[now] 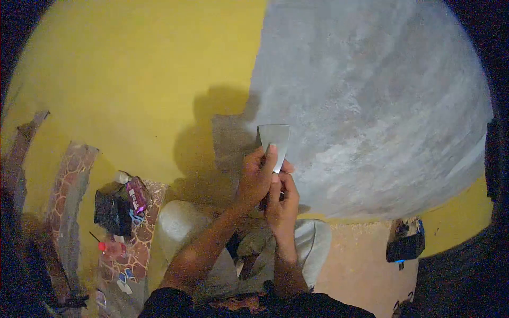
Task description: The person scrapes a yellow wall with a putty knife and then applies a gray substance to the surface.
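Observation:
A putty knife [281,135] with a flared metal blade points up in front of the wall. My left hand [255,176] is closed on the blade, its thumb lying flat along the metal. Just below, my right hand [282,206] wraps round the lower end, where the handle is mostly hidden by the fingers. Behind the blade, the wall is part yellow paint [148,69] and part grey, streaky plaster [360,106].
To the left, a patterned ledge [139,254] carries a black plastic bag [113,212], a purple packet [137,195], scissors [137,217] and a red-capped bottle [114,249]. A black box [405,246] with things in it stands at the lower right. My bent knees flank my arms.

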Demonstrator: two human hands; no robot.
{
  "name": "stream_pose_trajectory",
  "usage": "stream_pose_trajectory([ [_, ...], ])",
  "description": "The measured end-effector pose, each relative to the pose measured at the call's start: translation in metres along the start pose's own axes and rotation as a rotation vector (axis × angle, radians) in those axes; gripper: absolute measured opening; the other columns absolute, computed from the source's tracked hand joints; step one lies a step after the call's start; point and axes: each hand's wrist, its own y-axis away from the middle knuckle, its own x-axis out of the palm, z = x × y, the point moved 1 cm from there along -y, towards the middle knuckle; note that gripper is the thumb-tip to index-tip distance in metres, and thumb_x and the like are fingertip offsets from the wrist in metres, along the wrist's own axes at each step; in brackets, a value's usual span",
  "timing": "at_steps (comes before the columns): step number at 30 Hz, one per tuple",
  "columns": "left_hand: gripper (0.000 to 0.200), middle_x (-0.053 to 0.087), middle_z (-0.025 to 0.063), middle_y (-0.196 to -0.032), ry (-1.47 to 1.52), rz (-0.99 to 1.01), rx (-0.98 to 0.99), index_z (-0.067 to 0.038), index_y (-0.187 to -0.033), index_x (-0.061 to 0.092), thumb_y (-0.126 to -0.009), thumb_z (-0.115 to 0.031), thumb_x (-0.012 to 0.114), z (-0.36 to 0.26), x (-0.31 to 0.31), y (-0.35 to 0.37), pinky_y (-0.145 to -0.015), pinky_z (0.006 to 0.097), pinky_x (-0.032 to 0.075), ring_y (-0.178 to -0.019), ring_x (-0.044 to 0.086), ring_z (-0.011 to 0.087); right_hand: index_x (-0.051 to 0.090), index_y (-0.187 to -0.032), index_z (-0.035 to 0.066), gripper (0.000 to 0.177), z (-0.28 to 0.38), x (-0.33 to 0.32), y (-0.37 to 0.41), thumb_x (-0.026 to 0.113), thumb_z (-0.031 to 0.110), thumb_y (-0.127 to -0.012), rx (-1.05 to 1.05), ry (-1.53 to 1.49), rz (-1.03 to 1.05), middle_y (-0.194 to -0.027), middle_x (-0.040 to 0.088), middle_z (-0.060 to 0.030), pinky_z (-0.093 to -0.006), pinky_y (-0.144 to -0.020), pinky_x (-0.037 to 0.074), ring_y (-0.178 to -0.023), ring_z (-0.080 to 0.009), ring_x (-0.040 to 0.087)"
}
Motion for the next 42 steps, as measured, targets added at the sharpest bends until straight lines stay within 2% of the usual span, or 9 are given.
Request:
stream_pose_trajectory([
  [7, 0.045, 0.073, 0.0078, -0.079, 0.081, -0.016, -0.006, -0.002, -0.092, 0.067, -0.107, -0.042, 0.053, 0.015, -0.037, -0.011, -0.061, 0.0292, 0.054, -0.068, 0.068, 0.0134, 0.063, -0.104, 0.0, 0.031, -0.026, 0.027, -0.006, 0.051, 0.028, -0.109, -0.096, 0.086, 0.113, -0.076, 0.065, -0.0053, -0.0309, -0.054, 0.044, -0.059, -0.0121, 0.055],
  [17, 0.049, 0.073, 0.0095, -0.078, 0.117, -0.027, -0.061, -0.001, -0.087, 0.068, -0.107, -0.043, 0.053, 0.025, -0.066, -0.023, -0.065, 0.032, 0.057, -0.068, 0.069, 0.0162, 0.065, -0.118, -0.005, 0.035, 0.002, 0.064, 0.005, 0.051, 0.026, -0.108, -0.057, 0.001, 0.074, -0.079, 0.068, -0.0075, -0.0306, -0.059, 0.046, -0.068, -0.0107, 0.056],
  [21, 0.05, 0.073, 0.0102, -0.077, 0.18, 0.018, -0.05, 0.0, -0.086, 0.068, -0.107, -0.043, 0.052, 0.027, -0.069, -0.029, -0.066, 0.0327, 0.058, -0.069, 0.07, 0.0168, 0.066, -0.119, -0.006, 0.034, 0.0, 0.065, 0.001, 0.052, 0.023, -0.108, -0.058, 0.125, 0.072, -0.08, 0.068, -0.0066, -0.0301, -0.061, 0.047, -0.068, -0.0102, 0.056],
  [23, 0.052, 0.073, 0.0109, -0.077, 0.049, 0.027, -0.062, 0.0, -0.084, 0.068, -0.107, -0.043, 0.051, 0.023, -0.07, -0.026, -0.065, 0.033, 0.058, -0.068, 0.07, 0.0171, 0.067, -0.119, -0.006, 0.033, -0.004, 0.066, -0.003, 0.053, 0.022, -0.108, -0.063, 0.113, 0.034, -0.08, 0.069, -0.0058, -0.0297, -0.061, 0.047, -0.068, -0.01, 0.055],
  [29, 0.055, 0.072, 0.0107, -0.075, 0.219, -0.03, -0.008, 0.0, -0.082, 0.068, -0.107, -0.046, 0.051, 0.038, -0.054, -0.033, -0.063, 0.0321, 0.057, -0.066, 0.069, 0.0166, 0.069, -0.117, -0.005, 0.031, 0.01, 0.054, -0.016, 0.057, 0.021, -0.105, -0.112, 0.221, 0.071, -0.079, 0.071, -0.0134, -0.0329, -0.06, 0.048, -0.068, -0.0109, 0.057],
  [34, 0.052, 0.072, 0.0102, -0.077, 0.338, -0.084, -0.116, 0.0, -0.09, 0.066, -0.107, -0.048, 0.051, -0.013, -0.068, -0.034, -0.063, 0.0323, 0.057, -0.067, 0.069, 0.0169, 0.069, -0.114, -0.003, 0.031, 0.081, 0.063, -0.038, 0.059, 0.024, -0.104, -0.247, 0.24, 0.251, -0.081, 0.07, -0.023, -0.0381, -0.065, 0.051, -0.071, -0.0149, 0.063],
  [38, 0.049, 0.072, 0.0098, -0.077, 0.277, -0.125, 0.003, -0.001, -0.096, 0.064, -0.106, -0.048, 0.052, 0.009, -0.077, -0.04, -0.063, 0.0322, 0.056, -0.069, 0.07, 0.0173, 0.066, -0.121, -0.003, 0.034, 0.043, 0.071, -0.028, 0.056, 0.025, -0.105, -0.322, 0.178, 0.223, -0.087, 0.072, -0.019, -0.0374, -0.067, 0.053, -0.075, -0.0179, 0.066],
  [40, 0.049, 0.072, 0.0096, -0.077, 0.176, -0.078, 0.033, -0.001, -0.097, 0.064, -0.107, -0.047, 0.051, 0.024, -0.073, -0.037, -0.063, 0.0321, 0.056, -0.07, 0.07, 0.0178, 0.058, -0.133, -0.002, 0.039, 0.012, 0.066, -0.016, 0.051, 0.027, -0.108, -0.069, 0.091, 0.201, -0.094, 0.072, -0.0126, -0.0347, -0.067, 0.053, -0.075, -0.0177, 0.066],
  [42, 0.048, 0.072, 0.0095, -0.077, 0.059, -0.016, 0.031, -0.001, -0.098, 0.064, -0.107, -0.046, 0.05, 0.029, -0.069, -0.034, -0.063, 0.0321, 0.055, -0.07, 0.07, 0.0182, 0.054, -0.137, -0.001, 0.04, -0.002, 0.07, -0.014, 0.049, 0.027, -0.109, -0.216, 0.092, 0.148, -0.096, 0.07, -0.0103, -0.0329, -0.065, 0.052, -0.073, -0.0162, 0.064],
])
